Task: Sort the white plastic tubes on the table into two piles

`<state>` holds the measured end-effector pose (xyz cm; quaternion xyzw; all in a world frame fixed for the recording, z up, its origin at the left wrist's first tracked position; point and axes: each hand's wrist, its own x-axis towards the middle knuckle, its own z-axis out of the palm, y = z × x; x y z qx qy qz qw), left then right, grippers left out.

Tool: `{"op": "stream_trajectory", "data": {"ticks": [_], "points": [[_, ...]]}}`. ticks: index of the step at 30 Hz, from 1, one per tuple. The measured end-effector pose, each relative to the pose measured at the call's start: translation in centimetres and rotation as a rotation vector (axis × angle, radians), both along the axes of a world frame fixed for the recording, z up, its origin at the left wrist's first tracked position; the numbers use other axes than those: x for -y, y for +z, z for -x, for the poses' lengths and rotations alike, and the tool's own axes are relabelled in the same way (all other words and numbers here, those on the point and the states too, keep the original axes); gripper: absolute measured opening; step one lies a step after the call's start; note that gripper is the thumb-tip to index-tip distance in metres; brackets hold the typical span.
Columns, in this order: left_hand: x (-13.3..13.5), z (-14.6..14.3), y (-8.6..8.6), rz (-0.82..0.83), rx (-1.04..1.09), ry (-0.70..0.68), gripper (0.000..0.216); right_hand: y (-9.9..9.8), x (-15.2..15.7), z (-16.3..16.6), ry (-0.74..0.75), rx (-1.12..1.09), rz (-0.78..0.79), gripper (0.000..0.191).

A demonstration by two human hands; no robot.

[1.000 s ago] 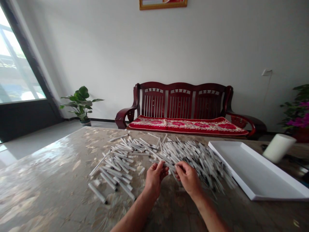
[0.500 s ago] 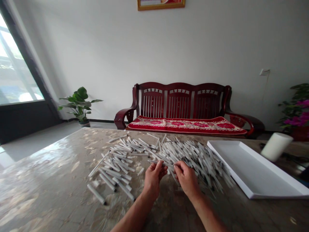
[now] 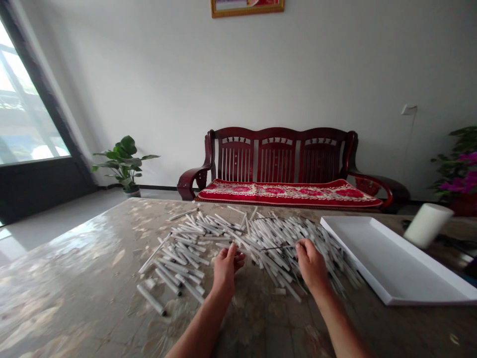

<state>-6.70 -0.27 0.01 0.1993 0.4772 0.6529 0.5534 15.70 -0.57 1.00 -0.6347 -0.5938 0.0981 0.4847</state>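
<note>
The left hand (image 3: pixel 225 273) and the right hand (image 3: pixel 312 263) are at a big pile of thin white tubes (image 3: pixel 268 243) on the table (image 3: pixel 74 263).

From the left, the tubes lie all mixed up on the table. The left hand is curled at the front of the pile, and you cannot tell if it holds a tube. The right hand is bent over the tubes and touches them, but you cannot tell if it grips one. A white tray (image 3: pixel 387 258) sits just beside the pile, and a fat white cylinder (image 3: pixel 428 225) is past it.
</note>
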Motion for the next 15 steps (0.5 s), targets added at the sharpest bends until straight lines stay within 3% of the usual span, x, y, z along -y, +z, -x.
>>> {"op": "stream_trajectory", "data": {"ticks": [5,7,10,12,15], "points": [[0.0,-0.8,-0.8,-0.036,-0.292,-0.247,0.025,-0.6,-0.3,-1.2,-0.111,0.048,0.061,0.034],[-0.1,-0.8,-1.1,-0.034,-0.365,-0.253,0.023,-0.7,-0.4,-1.4,-0.158,0.093,0.034,0.034],[-0.3,-0.4,-1.3,0.0,-0.413,-0.187,0.041,-0.6,-0.2,-0.9,-0.169,0.14,-0.034,0.035],[-0.5,-0.1,-1.3,-0.005,-0.402,-0.146,0.045,-0.4,0.4,0.4,-0.083,0.133,-0.106,0.034],[-0.5,0.3,-1.1,-0.063,-0.402,-0.104,0.04,-0.1,1.9,3.6,0.263,0.214,-0.22,0.03]]}}
